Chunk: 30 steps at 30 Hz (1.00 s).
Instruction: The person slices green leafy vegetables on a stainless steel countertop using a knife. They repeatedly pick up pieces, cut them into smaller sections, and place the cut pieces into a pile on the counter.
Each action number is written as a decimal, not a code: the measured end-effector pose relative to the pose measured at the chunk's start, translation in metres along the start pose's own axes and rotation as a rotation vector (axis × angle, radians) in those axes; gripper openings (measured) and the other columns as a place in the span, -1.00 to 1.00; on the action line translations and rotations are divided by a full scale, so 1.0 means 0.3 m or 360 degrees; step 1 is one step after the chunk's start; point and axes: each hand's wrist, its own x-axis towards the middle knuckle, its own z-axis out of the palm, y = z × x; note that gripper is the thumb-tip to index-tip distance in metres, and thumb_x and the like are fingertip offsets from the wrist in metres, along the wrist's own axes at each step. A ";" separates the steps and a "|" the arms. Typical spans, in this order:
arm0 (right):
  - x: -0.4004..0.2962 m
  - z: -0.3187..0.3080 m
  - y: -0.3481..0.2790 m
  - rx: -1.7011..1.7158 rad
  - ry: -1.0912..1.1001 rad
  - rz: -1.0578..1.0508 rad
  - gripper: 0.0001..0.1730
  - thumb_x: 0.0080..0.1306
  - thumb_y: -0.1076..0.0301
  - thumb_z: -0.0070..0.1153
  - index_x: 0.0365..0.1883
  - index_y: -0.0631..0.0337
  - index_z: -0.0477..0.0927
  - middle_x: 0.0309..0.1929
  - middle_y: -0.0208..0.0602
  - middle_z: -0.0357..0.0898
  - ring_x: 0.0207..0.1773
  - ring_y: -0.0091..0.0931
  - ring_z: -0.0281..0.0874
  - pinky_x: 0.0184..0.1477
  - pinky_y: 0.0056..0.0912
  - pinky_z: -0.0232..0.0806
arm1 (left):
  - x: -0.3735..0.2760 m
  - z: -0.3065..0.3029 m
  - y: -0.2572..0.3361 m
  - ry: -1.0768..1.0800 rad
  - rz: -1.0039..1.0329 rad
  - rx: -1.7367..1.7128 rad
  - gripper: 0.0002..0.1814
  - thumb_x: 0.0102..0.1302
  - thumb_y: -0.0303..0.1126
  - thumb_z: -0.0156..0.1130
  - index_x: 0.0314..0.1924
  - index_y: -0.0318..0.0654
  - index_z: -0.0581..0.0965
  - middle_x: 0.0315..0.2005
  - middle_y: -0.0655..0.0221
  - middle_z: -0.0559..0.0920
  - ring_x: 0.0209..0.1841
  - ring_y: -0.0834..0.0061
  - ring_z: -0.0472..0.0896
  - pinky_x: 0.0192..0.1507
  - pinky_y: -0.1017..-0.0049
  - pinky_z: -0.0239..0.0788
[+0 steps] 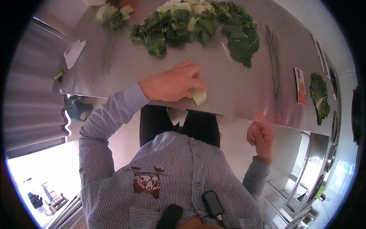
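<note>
My left hand [177,83] rests over the grey table [228,77] close to its front edge. Between its thumb and fingers is a pale, cut vegetable piece [200,96]. My right hand [260,137] is in front of the table's edge, farther right. Its index finger points out, slightly blurred, while the other fingers curl in, and I see nothing in it. Beyond my hands spreads a heap of dark green leafy vegetables [180,28] with pale stalks at the back. A thin white strip [226,51] lies beside the heap's right-hand leaves.
Bundles of thin dark strands [273,54] lie at the right, with fainter strands [108,54] at the left. Farther right are a red-and-white flat item [300,86] and a single leaf [319,97]. A white flat piece [75,53] and a teal stool [77,108] are at the left.
</note>
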 end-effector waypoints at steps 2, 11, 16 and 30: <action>-0.046 0.024 0.018 -0.0036 0.0020 0.0049 -0.53 0.34 0.53 -0.20 0.24 0.20 0.32 -0.63 -0.54 0.23 -0.62 -0.74 0.11 -0.62 -0.69 -0.03 | -0.027 0.047 0.013 0.0095 -0.0090 0.0004 -0.51 -0.05 -0.47 0.32 -0.02 -0.10 0.50 -0.18 0.31 0.38 -0.06 0.23 0.34 0.04 0.33 0.27; -0.238 0.059 0.108 -0.0519 -0.0103 0.0108 -0.50 0.25 0.57 -0.12 0.20 0.26 0.38 -0.67 -0.53 0.18 -0.63 -0.69 0.15 -0.56 -0.63 0.08 | -0.074 0.122 0.109 0.0521 -0.0102 0.0168 -0.54 -0.02 -0.47 0.32 -0.04 -0.23 0.51 0.06 0.32 0.48 0.03 0.19 0.44 0.10 0.33 0.28; -0.275 0.054 0.161 -0.0542 -0.0119 0.0046 -0.44 0.21 0.61 -0.19 0.24 0.33 0.30 -0.71 -0.50 0.23 -0.67 -0.70 0.17 -0.59 -0.63 0.10 | -0.047 0.179 0.109 0.0735 -0.0155 0.0111 -0.61 -0.03 -0.48 0.32 -0.11 -0.25 0.55 -0.09 0.33 0.57 -0.10 0.20 0.53 0.02 0.32 0.36; -0.339 0.075 0.156 -0.0975 -0.0206 -0.0177 -0.44 0.04 0.62 0.00 0.09 0.30 0.47 -0.78 -0.32 0.23 -0.77 -0.46 0.24 -0.62 -0.41 0.10 | -0.084 0.247 0.215 0.0633 -0.0433 0.0449 -0.25 -0.17 -0.34 0.39 0.11 -0.36 0.39 0.00 0.24 0.41 0.03 0.24 0.39 0.10 0.27 0.25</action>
